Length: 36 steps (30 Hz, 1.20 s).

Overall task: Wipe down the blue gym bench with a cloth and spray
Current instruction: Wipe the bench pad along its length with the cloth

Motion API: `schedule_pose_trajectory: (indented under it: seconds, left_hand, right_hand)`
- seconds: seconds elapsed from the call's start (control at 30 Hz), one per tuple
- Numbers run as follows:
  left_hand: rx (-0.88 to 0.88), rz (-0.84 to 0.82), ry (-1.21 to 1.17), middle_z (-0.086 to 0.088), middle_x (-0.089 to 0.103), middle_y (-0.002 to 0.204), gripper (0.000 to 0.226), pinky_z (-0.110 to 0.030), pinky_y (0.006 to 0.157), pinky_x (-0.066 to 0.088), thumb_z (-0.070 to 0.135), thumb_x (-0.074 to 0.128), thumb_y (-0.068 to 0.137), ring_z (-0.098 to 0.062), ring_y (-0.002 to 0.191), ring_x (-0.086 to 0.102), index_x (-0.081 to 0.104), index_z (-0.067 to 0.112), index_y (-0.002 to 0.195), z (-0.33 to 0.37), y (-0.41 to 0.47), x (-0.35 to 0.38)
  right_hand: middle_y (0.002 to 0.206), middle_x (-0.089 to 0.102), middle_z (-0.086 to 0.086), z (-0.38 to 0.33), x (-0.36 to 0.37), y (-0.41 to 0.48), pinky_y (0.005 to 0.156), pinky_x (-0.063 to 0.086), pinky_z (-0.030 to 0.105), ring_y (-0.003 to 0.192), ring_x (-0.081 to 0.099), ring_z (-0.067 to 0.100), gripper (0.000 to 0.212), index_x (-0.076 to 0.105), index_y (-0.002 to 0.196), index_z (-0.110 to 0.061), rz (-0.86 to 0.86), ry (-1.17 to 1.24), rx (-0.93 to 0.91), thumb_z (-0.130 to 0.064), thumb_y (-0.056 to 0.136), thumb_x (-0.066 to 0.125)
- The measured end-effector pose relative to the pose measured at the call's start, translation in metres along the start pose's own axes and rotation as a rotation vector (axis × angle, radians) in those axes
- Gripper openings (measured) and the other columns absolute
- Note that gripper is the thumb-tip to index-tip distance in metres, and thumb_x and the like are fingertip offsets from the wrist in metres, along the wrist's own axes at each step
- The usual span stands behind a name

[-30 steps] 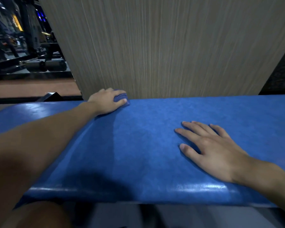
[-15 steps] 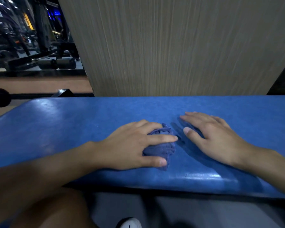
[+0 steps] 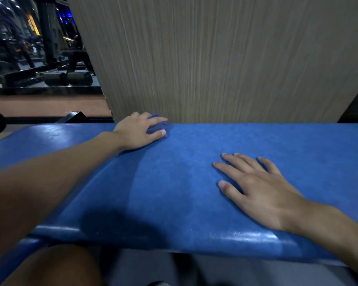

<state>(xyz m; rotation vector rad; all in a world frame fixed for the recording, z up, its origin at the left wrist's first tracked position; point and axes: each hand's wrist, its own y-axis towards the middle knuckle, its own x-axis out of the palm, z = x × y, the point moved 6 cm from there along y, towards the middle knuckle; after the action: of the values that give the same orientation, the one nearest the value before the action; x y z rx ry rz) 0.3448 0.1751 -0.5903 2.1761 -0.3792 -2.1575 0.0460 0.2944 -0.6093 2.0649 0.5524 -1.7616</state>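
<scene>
Blue bench (image 3: 174, 188) long axis left-right; left hand (image 3: 137, 133) curled around balled cloth (image 3: 154, 129) at far edge, right hand (image 3: 258, 190) flat.

The long blue padded bench (image 3: 174, 182) in front of you has a leather-like vinyl skin. It is finely grained and mostly matt, with glossy highlights along its rounded near edge. The small crumpled dark-blue cloth (image 3: 154, 127) looks soft and matt. The tall beige wall panel (image 3: 215, 58) behind shows a matt, streaked wood-grain finish.
</scene>
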Motion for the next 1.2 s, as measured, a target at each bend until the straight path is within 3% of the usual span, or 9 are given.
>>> schedule_pose_trajectory:
  seconds: [0.23,0.3,0.53,0.7,0.77,0.93,1.03,1.13,1.2]
  left_hand:
    - [0.573,0.081,-0.104,0.000,0.048,0.144,0.059,-0.026,0.101,0.033,0.071,0.037,0.091,-0.018,0.118,0.047,0.040,0.046,0.144,0.132,-0.148,-0.036]
    - [0.637,0.105,-0.143,0.003,0.048,0.143,0.058,-0.020,0.095,0.030,0.069,0.043,0.090,-0.014,0.114,0.047,0.041,0.045,0.142,0.141,-0.165,-0.040]
    - [0.373,-0.030,-0.106,0.006,0.039,0.151,0.064,-0.039,0.109,0.033,0.082,0.030,0.083,-0.019,0.131,0.042,0.024,0.058,0.142,0.065,-0.072,-0.015]
    - [-0.062,-0.028,-0.030,-0.001,0.045,0.145,0.075,-0.048,0.106,0.036,0.089,0.024,0.074,-0.032,0.127,0.046,0.032,0.055,0.140,-0.047,0.008,-0.002]
    - [-0.113,-0.029,-0.028,-0.001,0.049,0.142,0.073,-0.047,0.103,0.039,0.087,0.023,0.076,-0.031,0.126,0.047,0.034,0.054,0.140,-0.058,0.016,0.003]
    - [0.039,0.000,-0.018,0.004,0.046,0.146,0.065,-0.043,0.106,0.037,0.080,0.026,0.086,-0.028,0.124,0.046,0.034,0.052,0.143,-0.010,-0.032,-0.010]
    - [0.241,0.003,-0.062,0.003,0.046,0.145,0.062,-0.040,0.105,0.039,0.077,0.028,0.086,-0.023,0.122,0.047,0.034,0.052,0.144,0.047,-0.095,-0.026]
    - [0.491,0.040,-0.121,0.004,0.047,0.144,0.060,-0.032,0.100,0.040,0.071,0.041,0.089,-0.019,0.118,0.049,0.036,0.049,0.144,0.101,-0.160,-0.036]
    - [0.534,0.034,-0.156,0.007,0.046,0.144,0.061,-0.027,0.098,0.038,0.068,0.048,0.086,-0.015,0.116,0.048,0.038,0.048,0.143,0.111,-0.174,-0.039]
  right_hand:
    - [0.158,0.021,-0.019,-0.001,-0.009,0.003,0.119,0.007,0.043,0.145,0.011,0.003,0.064,0.032,0.144,-0.043,0.062,0.067,0.023,-0.063,0.085,0.016]
    - [0.155,0.029,-0.017,-0.005,-0.016,0.004,0.118,0.010,0.044,0.144,0.016,0.002,0.064,0.036,0.142,-0.039,0.126,0.106,0.025,-0.061,0.085,0.018]
    - [0.161,0.007,-0.019,-0.024,0.002,0.010,0.120,0.001,0.044,0.147,-0.001,0.004,0.069,0.019,0.149,-0.042,0.015,0.024,-0.023,-0.065,0.084,0.007]
    - [0.160,0.001,-0.022,-0.021,0.007,0.012,0.119,-0.001,0.042,0.146,-0.008,0.001,0.074,0.011,0.148,-0.044,0.028,-0.008,-0.022,-0.068,0.080,-0.006]
    - [0.160,0.001,-0.022,-0.021,0.008,0.013,0.119,-0.001,0.042,0.146,-0.008,0.001,0.074,0.009,0.147,-0.044,0.028,-0.008,-0.016,-0.068,0.079,-0.008]
    - [0.161,0.002,-0.020,-0.023,0.005,0.013,0.119,-0.001,0.043,0.147,-0.006,0.003,0.071,0.010,0.148,-0.042,0.017,-0.004,-0.020,-0.067,0.083,-0.003]
    - [0.161,0.006,-0.019,-0.023,0.004,0.012,0.119,0.001,0.044,0.147,-0.002,0.005,0.069,0.014,0.149,-0.042,0.004,-0.002,-0.021,-0.065,0.084,0.003]
    - [0.159,0.017,-0.017,-0.027,-0.003,0.015,0.119,0.006,0.046,0.146,0.008,0.006,0.068,0.027,0.145,-0.042,0.039,-0.011,-0.020,-0.065,0.083,0.011]
    - [0.156,0.026,-0.016,-0.031,-0.010,0.018,0.118,0.010,0.047,0.144,0.016,0.006,0.065,0.035,0.142,-0.040,0.094,0.015,-0.020,-0.062,0.084,0.014]
